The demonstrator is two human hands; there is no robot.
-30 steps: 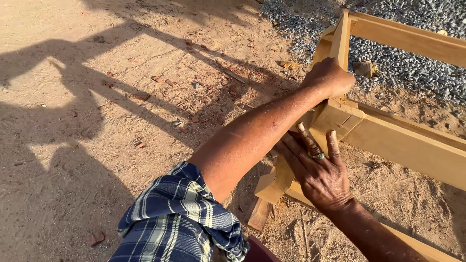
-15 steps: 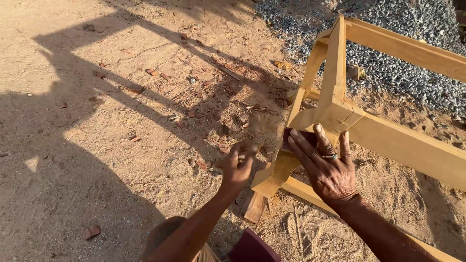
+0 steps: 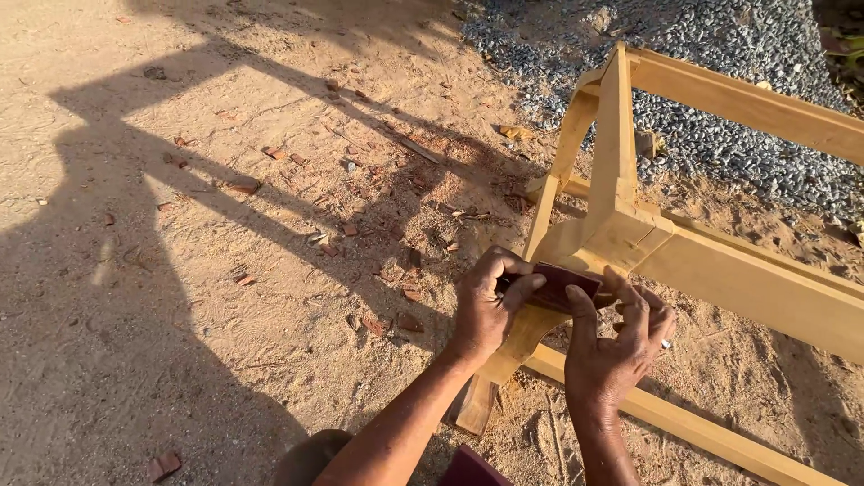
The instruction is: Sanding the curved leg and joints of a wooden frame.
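On sandy ground (image 3: 180,297) by gravel (image 3: 720,135), left hand (image 3: 486,310) & right hand (image 3: 616,346) both grip dark sandpaper (image 3: 560,286) at wood frame (image 3: 621,225).

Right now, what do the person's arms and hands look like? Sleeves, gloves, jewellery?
Both forearms are bare, with no sleeve in view and no gloves. The left hand shows nothing worn. The right hand has something small and glinting at a finger, possibly a ring; too small to be sure. No watch or bracelet shows.

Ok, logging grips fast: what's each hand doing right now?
Left hand: closed on one end of the dark sandpaper piece.
Right hand: fingers curled, gripping the sandpaper's other end, against the wooden frame.
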